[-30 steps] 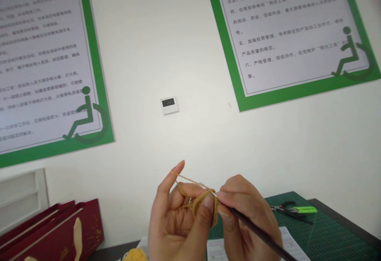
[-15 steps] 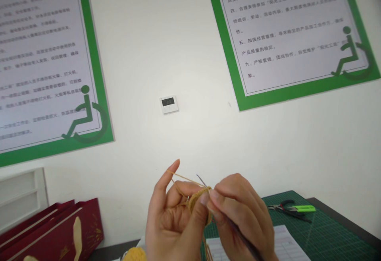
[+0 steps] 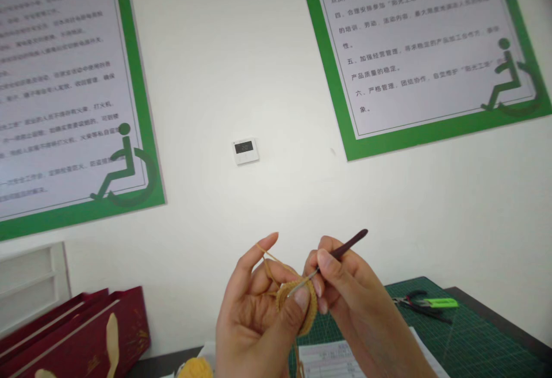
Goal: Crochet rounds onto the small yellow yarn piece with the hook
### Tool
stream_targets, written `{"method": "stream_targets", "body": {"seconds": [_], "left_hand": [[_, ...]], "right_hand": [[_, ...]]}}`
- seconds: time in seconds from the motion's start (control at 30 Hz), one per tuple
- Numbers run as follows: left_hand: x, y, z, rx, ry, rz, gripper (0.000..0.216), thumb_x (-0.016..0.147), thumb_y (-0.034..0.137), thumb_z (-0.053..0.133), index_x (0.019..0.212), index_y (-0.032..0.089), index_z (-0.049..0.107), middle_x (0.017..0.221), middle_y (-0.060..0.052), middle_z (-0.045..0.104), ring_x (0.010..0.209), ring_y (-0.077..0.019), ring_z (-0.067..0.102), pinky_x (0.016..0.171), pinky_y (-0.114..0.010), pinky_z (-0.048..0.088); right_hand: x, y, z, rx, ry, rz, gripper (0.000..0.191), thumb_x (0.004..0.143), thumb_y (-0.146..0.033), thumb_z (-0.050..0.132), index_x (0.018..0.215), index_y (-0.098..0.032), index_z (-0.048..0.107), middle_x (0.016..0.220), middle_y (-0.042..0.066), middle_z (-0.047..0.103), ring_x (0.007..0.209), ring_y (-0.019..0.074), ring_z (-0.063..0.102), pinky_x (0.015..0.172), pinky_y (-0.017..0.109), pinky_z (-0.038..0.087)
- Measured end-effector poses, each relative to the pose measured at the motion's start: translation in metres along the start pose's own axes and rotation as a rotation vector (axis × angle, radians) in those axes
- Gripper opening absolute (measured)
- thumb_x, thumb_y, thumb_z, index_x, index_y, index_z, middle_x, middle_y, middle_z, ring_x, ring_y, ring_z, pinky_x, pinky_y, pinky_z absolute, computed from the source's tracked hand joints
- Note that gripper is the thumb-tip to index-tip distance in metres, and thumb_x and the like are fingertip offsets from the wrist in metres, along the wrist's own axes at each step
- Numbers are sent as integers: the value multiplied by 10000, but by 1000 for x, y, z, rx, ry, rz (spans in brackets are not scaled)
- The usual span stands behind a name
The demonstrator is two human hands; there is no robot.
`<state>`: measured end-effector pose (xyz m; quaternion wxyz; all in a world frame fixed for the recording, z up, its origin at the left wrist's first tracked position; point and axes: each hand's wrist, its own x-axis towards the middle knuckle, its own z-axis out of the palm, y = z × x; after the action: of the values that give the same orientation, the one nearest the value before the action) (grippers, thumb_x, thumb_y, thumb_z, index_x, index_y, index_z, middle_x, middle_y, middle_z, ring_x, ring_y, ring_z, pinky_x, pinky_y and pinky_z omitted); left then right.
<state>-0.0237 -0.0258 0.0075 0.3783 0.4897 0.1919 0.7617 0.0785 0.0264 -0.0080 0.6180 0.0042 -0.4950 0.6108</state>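
My left hand (image 3: 263, 315) pinches a round, mustard-yellow crochet piece (image 3: 307, 317) between thumb and fingers. Its index finger is raised, with a strand of yellow yarn (image 3: 276, 260) looped over it and running down to the piece. My right hand (image 3: 349, 286) grips a crochet hook (image 3: 345, 247) with a dark brown handle, tilted so the handle end points up and right. The hook's metal shaft lies across the face of the crochet piece, its tip by my left thumb. Yarn strands hang below the piece.
A green cutting mat (image 3: 483, 343) lies on the dark table, with pliers (image 3: 418, 303) and a bright green tool (image 3: 442, 303) on it. Printed paper (image 3: 328, 361) lies under my hands. A yellow yarn ball (image 3: 195, 368) and dark red bags (image 3: 86, 332) are at left.
My right hand has turned the crochet hook over: its handle pointed down and now points up right. The hook tip has moved from above the piece's edge onto its face.
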Motion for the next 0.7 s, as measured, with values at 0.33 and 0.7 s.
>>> {"method": "stream_targets", "body": {"seconds": [0.33, 0.7], "left_hand": [[-4, -1, 5, -12, 60, -5, 567, 669, 123, 924, 1195, 271, 768, 708, -13, 715, 593, -103, 618, 548, -166, 485], [-1, 11, -3, -123, -10, -262, 647, 598, 143, 958, 1218, 205, 782, 731, -13, 674, 724, -154, 696, 676, -219, 546]], "right_hand": [[-2, 7, -7, -860, 32, -1127, 306, 854, -14, 652, 1065, -230, 707, 817, 26, 667, 703, 151, 587, 597, 287, 487], [-4, 17, 5, -386, 47, -873, 109, 1025, -276, 540, 1005, -237, 640, 728, -4, 588, 665, 150, 614, 571, 288, 532]]}}
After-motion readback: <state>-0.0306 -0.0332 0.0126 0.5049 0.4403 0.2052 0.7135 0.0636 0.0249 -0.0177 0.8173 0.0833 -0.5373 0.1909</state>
